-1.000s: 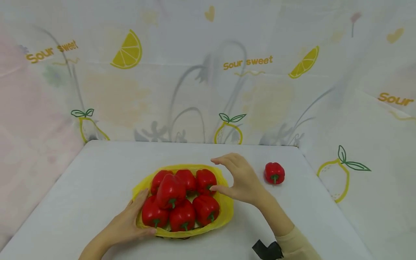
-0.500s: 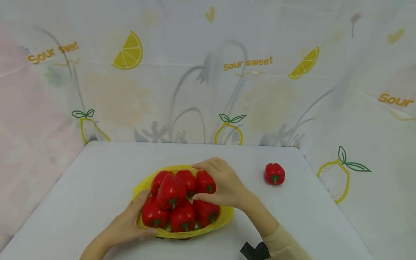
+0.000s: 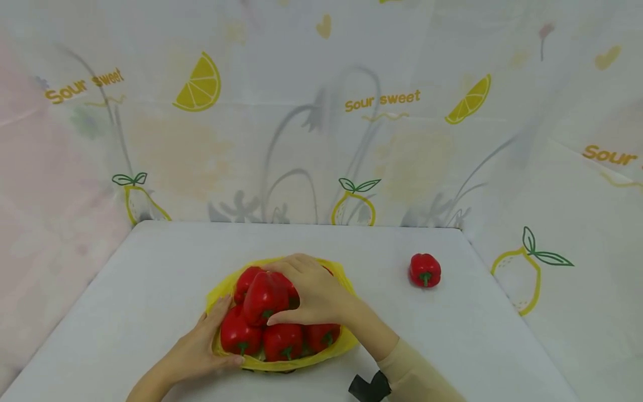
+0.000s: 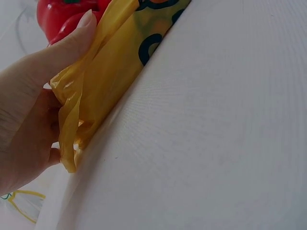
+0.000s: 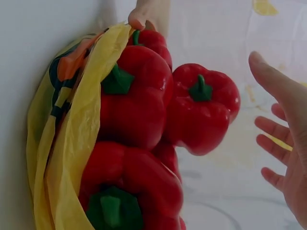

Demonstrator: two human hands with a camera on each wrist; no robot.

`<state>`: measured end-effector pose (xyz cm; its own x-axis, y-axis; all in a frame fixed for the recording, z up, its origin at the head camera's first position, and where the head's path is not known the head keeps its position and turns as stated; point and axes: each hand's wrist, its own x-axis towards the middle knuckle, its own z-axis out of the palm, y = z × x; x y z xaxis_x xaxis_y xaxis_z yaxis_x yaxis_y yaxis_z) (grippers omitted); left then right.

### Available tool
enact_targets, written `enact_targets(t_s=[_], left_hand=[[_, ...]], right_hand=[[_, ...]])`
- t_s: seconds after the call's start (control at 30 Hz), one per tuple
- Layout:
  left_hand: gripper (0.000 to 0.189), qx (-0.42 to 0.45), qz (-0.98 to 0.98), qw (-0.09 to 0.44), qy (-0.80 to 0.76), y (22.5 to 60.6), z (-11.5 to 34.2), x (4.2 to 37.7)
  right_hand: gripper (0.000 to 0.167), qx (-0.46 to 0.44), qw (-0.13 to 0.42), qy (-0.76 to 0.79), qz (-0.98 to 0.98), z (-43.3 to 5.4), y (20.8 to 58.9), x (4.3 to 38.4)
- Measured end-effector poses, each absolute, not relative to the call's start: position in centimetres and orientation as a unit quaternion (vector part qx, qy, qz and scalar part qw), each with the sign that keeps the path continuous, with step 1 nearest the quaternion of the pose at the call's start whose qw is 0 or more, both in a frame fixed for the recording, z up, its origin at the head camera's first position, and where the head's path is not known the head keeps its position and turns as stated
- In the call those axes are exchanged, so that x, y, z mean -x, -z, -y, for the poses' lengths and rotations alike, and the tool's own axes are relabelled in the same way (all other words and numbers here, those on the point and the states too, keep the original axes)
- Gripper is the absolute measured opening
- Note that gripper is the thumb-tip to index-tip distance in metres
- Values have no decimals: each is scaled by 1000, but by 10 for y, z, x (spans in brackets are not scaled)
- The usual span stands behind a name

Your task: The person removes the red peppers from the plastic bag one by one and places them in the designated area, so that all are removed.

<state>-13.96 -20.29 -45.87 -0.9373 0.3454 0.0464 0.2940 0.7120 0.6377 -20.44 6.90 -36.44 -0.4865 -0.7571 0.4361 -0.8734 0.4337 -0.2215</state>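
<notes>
Several red bell peppers (image 3: 241,329) with green stems fill a yellow plastic bag (image 3: 291,365), its sides folded low around them. One top pepper (image 3: 261,296) sits over the others. My left hand (image 3: 196,349) holds the bag's left end; in the left wrist view its thumb (image 4: 72,45) lies over the yellow rim with the fingers behind. My right hand (image 3: 316,293) reaches over the pile from the right, thumb and fingers spread around the top pepper. In the right wrist view a gap shows between those fingers (image 5: 271,127) and the top pepper. The right hand hides some back peppers.
A single red bell pepper (image 3: 424,271) lies apart at the right on the white tabletop (image 3: 166,262). Behind the table hangs a pale cloth backdrop (image 3: 301,139) with lemon prints. A strip of black tape (image 3: 369,385) shows by the right sleeve.
My right hand has moved left across the bag, from its right side to the top pepper. The left hand keeps its place on the bag, and the peppers have stayed put.
</notes>
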Motion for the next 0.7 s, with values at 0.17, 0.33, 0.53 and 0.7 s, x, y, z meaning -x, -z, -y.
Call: enact_targets(t_s=[0.17,0.33,0.53,0.7], left_hand=[[117,-176,-925,37,-335,458,203,139],[117,-174,-924,31,-339,459,203,140],[117,-175,-924,30,-339,459,203,139],[118,-176,-923,32,-340,458,203,138]], right_hand=[[82,-478,93,-224,844,-59,369,206],[85,-460,64,-211,860,-48,376,208],[91,-423,28,-220,879,-40,382,212],[95,-383,-13,-214,899,-37,386,216]])
